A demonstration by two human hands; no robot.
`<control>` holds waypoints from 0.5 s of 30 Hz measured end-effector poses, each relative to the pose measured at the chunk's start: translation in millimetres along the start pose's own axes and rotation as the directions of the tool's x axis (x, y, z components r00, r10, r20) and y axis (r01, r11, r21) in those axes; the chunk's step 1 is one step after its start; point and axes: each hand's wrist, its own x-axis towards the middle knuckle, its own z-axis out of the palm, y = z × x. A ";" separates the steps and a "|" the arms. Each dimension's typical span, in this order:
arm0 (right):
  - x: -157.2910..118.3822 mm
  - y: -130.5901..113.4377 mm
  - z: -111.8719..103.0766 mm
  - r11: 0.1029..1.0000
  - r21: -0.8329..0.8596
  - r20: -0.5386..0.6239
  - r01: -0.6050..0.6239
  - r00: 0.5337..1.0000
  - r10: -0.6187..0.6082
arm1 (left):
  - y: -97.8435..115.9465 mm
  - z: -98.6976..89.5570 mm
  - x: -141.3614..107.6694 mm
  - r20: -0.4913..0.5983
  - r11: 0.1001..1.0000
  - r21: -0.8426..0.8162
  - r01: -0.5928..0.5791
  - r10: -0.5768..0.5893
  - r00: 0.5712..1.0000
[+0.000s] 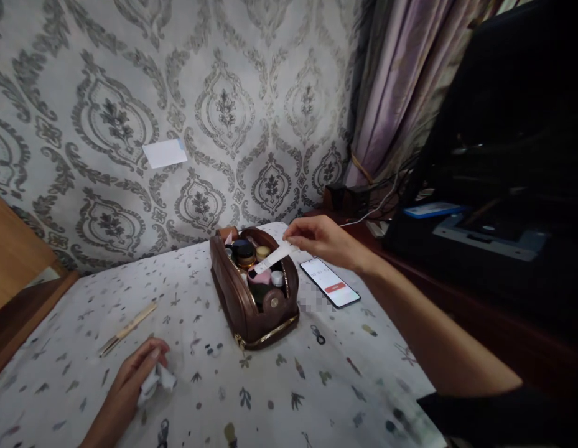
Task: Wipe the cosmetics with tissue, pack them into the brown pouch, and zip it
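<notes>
An open brown leather bag (228,297) stands on the patterned cloth, with jars and small containers inside, among them a dark jar (244,250), a pink item (259,276) and a small white-lidded jar (277,278). Above its right side, my right hand (323,239) pinches one end of a white tube (272,257), whose other end points down into the bag. Lower left, my left hand (134,376) is closed round a crumpled white cloth or tissue (158,379), close to the tabletop.
A lit phone (330,283) lies right of the bag. Slim wooden-handled tools (127,328) rest at the left. Behind is the patterned wall with a white card (165,154). Cables (372,210) and a large dark screen (494,186) are at the right.
</notes>
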 end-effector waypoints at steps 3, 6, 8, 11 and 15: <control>18.3 5.4 -12.5 0.992 0.122 0.239 -0.036 0.971 0.006 | -3.0 -2.6 3.1 -0.004 0.998 0.047 -0.047 0.047 0.999; 38.9 8.3 -7.0 0.991 0.122 0.385 -0.046 0.923 -0.004 | -6.7 -4.4 4.8 0.013 0.998 0.045 -0.041 0.040 0.999; 51.6 9.1 5.1 0.998 0.058 0.440 -0.002 0.898 -0.024 | -8.3 -5.0 5.0 0.031 0.999 0.035 -0.017 0.016 0.999; 64.8 8.3 24.6 0.984 -0.143 0.457 0.106 0.889 -0.029 | -6.6 -4.4 4.2 0.023 0.999 0.044 0.006 -0.007 1.000; 67.2 3.0 38.8 0.867 -0.437 0.446 0.239 0.895 -0.022 | 0.2 -2.2 2.7 -0.010 0.998 0.070 -0.007 0.008 1.000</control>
